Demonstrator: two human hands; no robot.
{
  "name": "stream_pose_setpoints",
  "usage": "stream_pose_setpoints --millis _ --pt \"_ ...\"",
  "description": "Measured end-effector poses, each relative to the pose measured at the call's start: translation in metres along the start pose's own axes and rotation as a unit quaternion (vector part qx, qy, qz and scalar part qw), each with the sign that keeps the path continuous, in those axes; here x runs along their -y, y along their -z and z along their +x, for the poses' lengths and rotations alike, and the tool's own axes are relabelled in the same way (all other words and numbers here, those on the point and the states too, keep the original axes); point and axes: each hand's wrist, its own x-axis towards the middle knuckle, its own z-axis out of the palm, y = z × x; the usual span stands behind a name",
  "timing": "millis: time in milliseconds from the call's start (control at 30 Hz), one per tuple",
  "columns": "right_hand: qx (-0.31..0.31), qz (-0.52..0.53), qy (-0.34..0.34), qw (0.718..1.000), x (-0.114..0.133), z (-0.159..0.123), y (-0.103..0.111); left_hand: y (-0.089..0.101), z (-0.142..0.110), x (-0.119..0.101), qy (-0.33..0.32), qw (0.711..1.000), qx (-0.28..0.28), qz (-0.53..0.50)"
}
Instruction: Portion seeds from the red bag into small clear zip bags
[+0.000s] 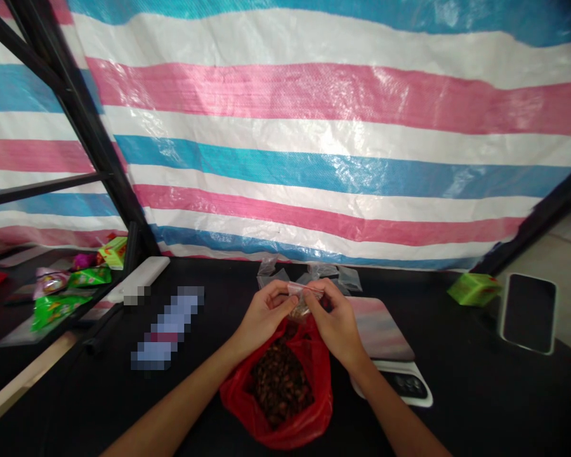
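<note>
Between both hands, a small clear zip bag [301, 306] is pinched by its top edge, just above the far rim of a red plastic bag. My left hand [272, 310] grips the zip bag's left side with thumb and fingers. On its right side my right hand [332, 315] does the same. Something pale seems to show inside the zip bag, too small to name. The red plastic bag [320, 406] stands wide at the mouth between my forearms, holding many small brown pieces [280, 384] that look like seeds or nuts.
Several small clear bags [349, 278] lie at the back of the black table [200, 406]. Right of my hands are a flat pinkish-grey object [380, 327] and a white calculator-like device [421, 384]. A green box [474, 289] and a phone [528, 314] sit farther right; a white power strip [143, 276] lies left.
</note>
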Motion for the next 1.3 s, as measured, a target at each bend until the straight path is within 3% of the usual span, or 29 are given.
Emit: stream_pose_setpoints --millis 100,200,267,433,667,800,900,1000,1300 --pt "0.022 -0.006 0.011 1.000 0.000 0.001 0.002 0.003 -0.002 -0.001 -0.025 0.995 0.004 0.096" --pt "0.056 -0.013 0.031 0.998 0.000 0.002 0.002 0.006 -0.006 -0.003 -0.086 0.966 0.007 0.243" --pt "0.055 -0.015 0.035 0.998 0.000 0.002 0.002 0.006 -0.007 -0.003 -0.100 0.954 0.008 0.284" --pt "0.004 0.008 0.025 1.000 0.001 0.005 0.006 0.002 -0.008 -0.004 -0.057 0.964 0.014 0.261" --pt "0.059 0.013 0.018 0.998 0.004 0.003 0.006 0.001 -0.011 -0.007 -0.110 0.945 0.016 0.309" --pt "0.054 0.014 0.031 0.998 0.004 0.002 0.004 0.003 -0.011 -0.003 -0.107 0.948 0.019 0.299" --pt "0.041 0.009 0.023 0.999 0.001 0.003 0.005 0.005 -0.010 -0.001 -0.101 0.954 -0.023 0.281" --pt "0.051 -0.003 0.004 0.999 -0.001 0.005 0.005 0.008 -0.010 -0.002 -0.126 0.941 -0.059 0.309" --pt "0.085 -0.026 0.048 0.995 0.004 -0.001 0.001 0.009 -0.009 -0.011 -0.157 0.926 -0.039 0.341"
